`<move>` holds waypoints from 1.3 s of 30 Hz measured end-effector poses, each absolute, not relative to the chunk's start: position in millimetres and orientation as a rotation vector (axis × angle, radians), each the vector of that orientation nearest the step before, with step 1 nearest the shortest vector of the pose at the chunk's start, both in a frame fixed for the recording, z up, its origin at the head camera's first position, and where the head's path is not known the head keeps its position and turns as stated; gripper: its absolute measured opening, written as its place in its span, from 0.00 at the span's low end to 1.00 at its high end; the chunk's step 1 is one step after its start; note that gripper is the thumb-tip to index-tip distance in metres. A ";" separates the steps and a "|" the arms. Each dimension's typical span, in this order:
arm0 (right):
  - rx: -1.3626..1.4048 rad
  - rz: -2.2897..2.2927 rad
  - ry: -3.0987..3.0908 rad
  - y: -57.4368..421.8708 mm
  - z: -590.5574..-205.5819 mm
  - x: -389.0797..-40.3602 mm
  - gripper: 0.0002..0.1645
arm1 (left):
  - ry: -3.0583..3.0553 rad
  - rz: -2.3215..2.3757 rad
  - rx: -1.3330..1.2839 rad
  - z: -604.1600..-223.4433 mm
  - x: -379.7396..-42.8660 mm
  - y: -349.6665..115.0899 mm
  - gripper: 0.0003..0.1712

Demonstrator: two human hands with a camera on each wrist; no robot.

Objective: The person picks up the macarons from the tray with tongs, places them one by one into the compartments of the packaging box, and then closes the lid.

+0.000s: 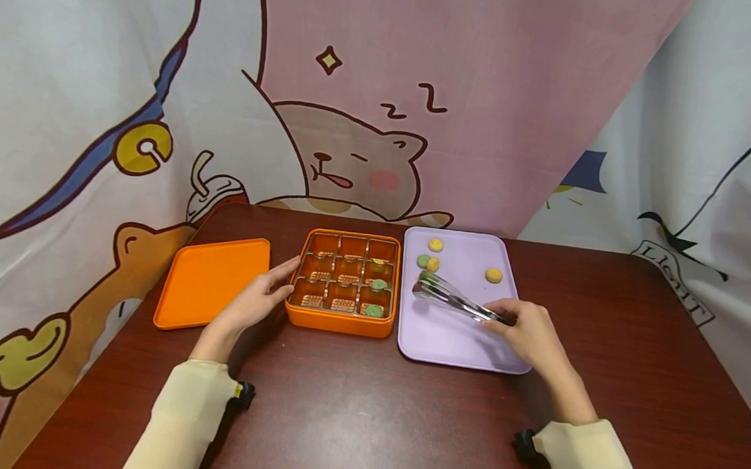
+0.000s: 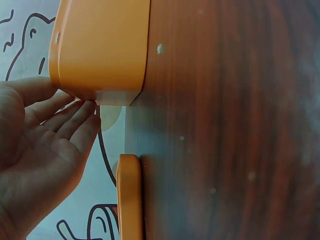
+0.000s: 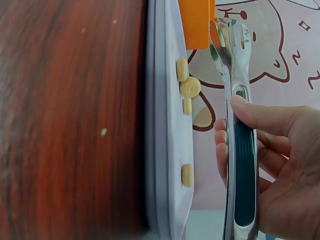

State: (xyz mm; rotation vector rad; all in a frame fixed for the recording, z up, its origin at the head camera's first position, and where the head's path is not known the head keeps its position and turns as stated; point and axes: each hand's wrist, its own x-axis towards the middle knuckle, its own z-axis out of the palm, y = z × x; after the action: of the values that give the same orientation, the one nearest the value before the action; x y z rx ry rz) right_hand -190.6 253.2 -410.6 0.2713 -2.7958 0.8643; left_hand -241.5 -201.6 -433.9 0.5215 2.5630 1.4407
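Observation:
My right hand (image 1: 531,334) grips metal tongs (image 3: 242,150) with dark green handle inlays, thumb on one arm and fingers on the other. The tongs' tips hover over the left part of a lilac tray (image 1: 446,343), close to a green round cookie (image 1: 423,261) and a yellow cookie (image 1: 433,264) lying side by side. My left hand (image 1: 257,300) touches the left wall of an orange box (image 2: 105,45) with extended fingers. Inside the box is a clear divided insert; its right column holds a yellow cookie (image 1: 379,261) at the back and green cookies (image 1: 379,284) in front.
Another yellow cookie (image 1: 436,245) lies at the tray's back, and one more yellow cookie (image 1: 493,275) lies toward its right side. Left of the box lies a flat orange lid (image 1: 214,282). A printed curtain (image 1: 521,71) hangs behind the dark wooden table (image 1: 338,419).

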 end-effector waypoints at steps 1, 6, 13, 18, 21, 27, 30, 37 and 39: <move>0.274 0.864 -2.793 252.0 -410.2 -190.7 0.12 | 2.565 1.439 0.525 -434.1 -241.6 -201.6 0.32; 0.285 0.884 -2.794 245.3 -407.9 -191.7 0.11 | 2.566 1.436 0.510 -434.5 -241.4 -201.2 0.32; 0.302 0.914 -2.792 234.7 -404.4 -194.5 0.11 | 2.547 1.444 0.494 -434.7 -241.9 -200.7 0.33; 0.332 0.933 -2.776 225.0 -402.5 -196.0 0.11 | 2.544 1.452 0.502 -433.1 -242.0 -201.0 0.33; 0.349 0.960 -2.773 218.2 -401.2 -197.0 0.12 | 2.541 1.459 0.513 -431.4 -241.7 -200.8 0.33; 0.383 0.984 -2.752 206.3 -400.6 -200.0 0.12 | 2.544 1.458 0.525 -430.2 -242.5 -200.4 0.32; 0.387 0.992 -2.749 199.8 -399.5 -200.5 0.12 | 2.545 1.458 0.525 -430.3 -242.8 -200.7 0.33; 0.438 1.054 -2.741 183.4 -399.9 -202.4 0.11 | 2.553 1.449 0.526 -430.4 -243.3 -200.4 0.33; 0.456 1.059 -2.741 178.9 -401.1 -202.9 0.11 | 2.555 1.448 0.527 -430.6 -243.1 -200.4 0.33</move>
State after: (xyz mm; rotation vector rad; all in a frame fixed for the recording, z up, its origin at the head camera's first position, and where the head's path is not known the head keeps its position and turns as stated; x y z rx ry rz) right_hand -202.9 178.9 -401.1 0.4565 -2.7410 1.0589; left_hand -243.1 -200.4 -430.6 0.5266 2.5547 1.4482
